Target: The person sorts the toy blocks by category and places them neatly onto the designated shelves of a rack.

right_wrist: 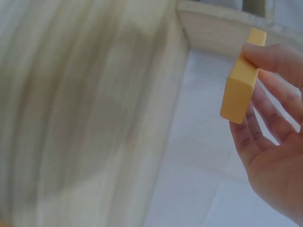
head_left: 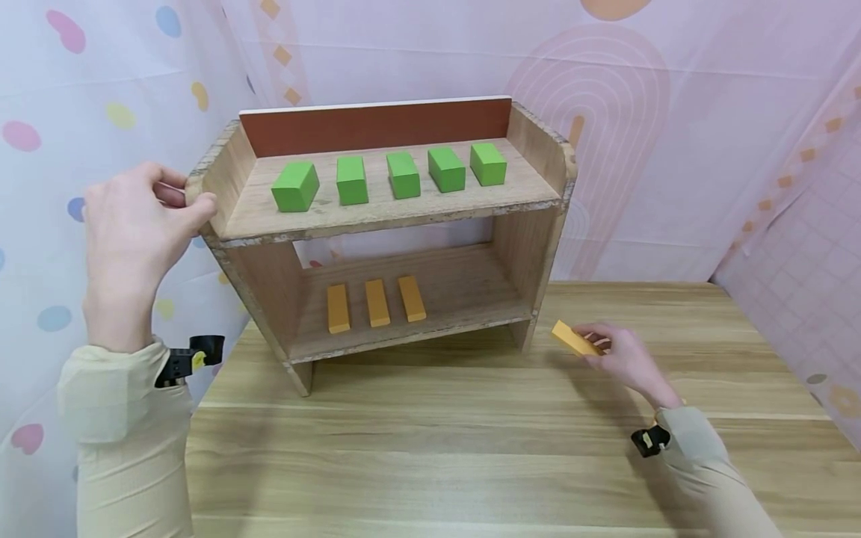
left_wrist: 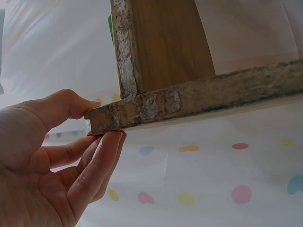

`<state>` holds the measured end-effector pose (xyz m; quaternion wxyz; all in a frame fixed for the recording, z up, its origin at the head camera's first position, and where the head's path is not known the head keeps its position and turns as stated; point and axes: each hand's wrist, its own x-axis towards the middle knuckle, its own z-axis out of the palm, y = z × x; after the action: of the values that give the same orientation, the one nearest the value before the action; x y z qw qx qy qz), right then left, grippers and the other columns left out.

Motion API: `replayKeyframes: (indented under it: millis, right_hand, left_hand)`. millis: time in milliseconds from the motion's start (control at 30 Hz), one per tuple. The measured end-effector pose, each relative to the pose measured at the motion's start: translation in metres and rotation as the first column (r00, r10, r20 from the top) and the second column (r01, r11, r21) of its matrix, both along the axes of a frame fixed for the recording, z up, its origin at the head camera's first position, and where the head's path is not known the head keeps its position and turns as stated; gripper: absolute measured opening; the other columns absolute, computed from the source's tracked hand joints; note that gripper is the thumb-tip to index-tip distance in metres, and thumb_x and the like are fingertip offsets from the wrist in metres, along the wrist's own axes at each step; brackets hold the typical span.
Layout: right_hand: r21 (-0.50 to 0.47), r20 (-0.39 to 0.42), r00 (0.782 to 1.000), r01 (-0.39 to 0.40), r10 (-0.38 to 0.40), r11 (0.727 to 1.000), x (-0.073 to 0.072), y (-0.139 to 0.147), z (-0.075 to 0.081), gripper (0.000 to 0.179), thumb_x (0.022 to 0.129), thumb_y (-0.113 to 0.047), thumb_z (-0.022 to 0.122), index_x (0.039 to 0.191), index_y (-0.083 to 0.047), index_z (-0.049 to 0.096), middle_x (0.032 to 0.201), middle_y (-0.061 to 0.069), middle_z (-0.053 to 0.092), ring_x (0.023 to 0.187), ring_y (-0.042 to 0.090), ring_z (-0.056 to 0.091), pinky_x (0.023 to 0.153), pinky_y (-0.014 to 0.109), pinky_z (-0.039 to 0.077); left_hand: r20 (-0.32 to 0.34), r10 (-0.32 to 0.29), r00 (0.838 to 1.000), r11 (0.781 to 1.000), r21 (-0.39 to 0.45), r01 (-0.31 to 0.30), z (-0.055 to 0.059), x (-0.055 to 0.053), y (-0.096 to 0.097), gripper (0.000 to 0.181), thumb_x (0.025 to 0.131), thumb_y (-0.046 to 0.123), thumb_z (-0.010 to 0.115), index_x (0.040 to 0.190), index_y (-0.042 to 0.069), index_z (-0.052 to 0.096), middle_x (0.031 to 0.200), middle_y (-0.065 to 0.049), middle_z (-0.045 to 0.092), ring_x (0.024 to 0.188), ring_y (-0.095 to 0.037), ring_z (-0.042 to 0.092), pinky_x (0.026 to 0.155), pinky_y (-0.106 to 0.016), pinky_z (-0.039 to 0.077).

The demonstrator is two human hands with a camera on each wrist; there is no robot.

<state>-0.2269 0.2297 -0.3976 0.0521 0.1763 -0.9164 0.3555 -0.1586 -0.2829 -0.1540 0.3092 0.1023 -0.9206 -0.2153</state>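
My left hand (head_left: pixel 137 220) pinches the upper left side panel of a small wooden shelf (head_left: pixel 397 217), thumb on one face and fingers on the other, as the left wrist view also shows. To the right of the shelf, above the table, my right hand (head_left: pixel 625 359) holds an orange block (right_wrist: pixel 239 90) between thumb and fingers. Three orange blocks (head_left: pixel 377 302) lie side by side on the lower shelf board, toward its left. On the upper board several green blocks (head_left: pixel 403 175) stand in a row.
The shelf stands on a wood-grain table (head_left: pixel 430 441). A reddish-brown strip (head_left: pixel 377 127) backs its upper board. Behind hangs a patterned pale cloth (head_left: pixel 417 45). The shelf's right side panel (head_left: pixel 528 254) lies between the right hand and the lower board.
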Motion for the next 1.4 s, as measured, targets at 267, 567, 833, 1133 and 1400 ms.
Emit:
replayKeyframes:
  millis: [267, 567, 833, 1133, 1400]
  right_hand:
    - [-0.026, -0.089, 0.996, -0.03, 0.027, 0.999, -0.002, -0.023, 0.015, 0.042, 0.075, 0.001, 0.073, 0.116, 0.001, 0.065, 0.098, 0.016, 0.069, 0.091, 0.029, 0.066, 0.079, 0.037, 0.055]
    - [-0.073, -0.145, 0.987, -0.088, 0.076, 0.993, -0.006, -0.052, 0.029, 0.042, 0.072, 0.004, 0.074, 0.113, 0.003, 0.065, 0.1, 0.018, 0.068, 0.09, 0.031, 0.067, 0.078, 0.04, 0.056]
    - [-0.12, -0.192, 0.977, -0.119, 0.095, 0.986, -0.011, -0.081, 0.034, 0.041, 0.072, 0.004, 0.074, 0.112, 0.002, 0.067, 0.104, 0.018, 0.068, 0.089, 0.029, 0.067, 0.075, 0.039, 0.057]
    - [-0.174, -0.24, 0.97, -0.076, 0.033, 0.982, -0.016, -0.114, 0.028, 0.039, 0.072, -0.002, 0.077, 0.11, 0.0, 0.069, 0.103, 0.017, 0.069, 0.088, 0.026, 0.067, 0.077, 0.036, 0.056]
    - [-0.228, -0.295, 0.955, -0.046, -0.024, 0.972, -0.019, -0.136, 0.019, 0.035, 0.071, -0.001, 0.076, 0.105, -0.001, 0.07, 0.102, 0.017, 0.07, 0.091, 0.027, 0.068, 0.076, 0.039, 0.056]
  left_hand:
    - [-0.002, -0.005, 1.0, 1.0, -0.005, 0.005, 0.001, 0.001, 0.001, 0.044, 0.083, 0.032, 0.056, 0.106, -0.004, 0.065, 0.094, -0.029, 0.067, 0.054, 0.018, 0.031, 0.049, -0.009, 0.028]
    - [-0.008, -0.003, 1.0, 1.0, -0.012, 0.003, 0.0, 0.0, 0.0, 0.043, 0.082, 0.032, 0.055, 0.106, -0.003, 0.066, 0.095, -0.029, 0.067, 0.056, 0.015, 0.032, 0.05, -0.01, 0.029]
    - [-0.007, -0.002, 1.0, 1.0, -0.012, 0.002, 0.001, 0.0, 0.001, 0.044, 0.083, 0.032, 0.055, 0.106, -0.003, 0.065, 0.095, -0.029, 0.068, 0.059, 0.013, 0.033, 0.05, -0.01, 0.028]
    - [0.0, 0.006, 1.0, 1.0, -0.012, -0.006, 0.001, 0.001, 0.002, 0.043, 0.083, 0.032, 0.055, 0.106, -0.002, 0.066, 0.095, -0.028, 0.067, 0.065, 0.006, 0.038, 0.052, -0.012, 0.029]
    - [0.009, -0.009, 1.0, 1.0, -0.01, 0.009, 0.0, 0.001, 0.003, 0.044, 0.084, 0.03, 0.054, 0.109, -0.004, 0.064, 0.102, -0.031, 0.065, 0.086, -0.028, 0.055, 0.052, -0.011, 0.028]
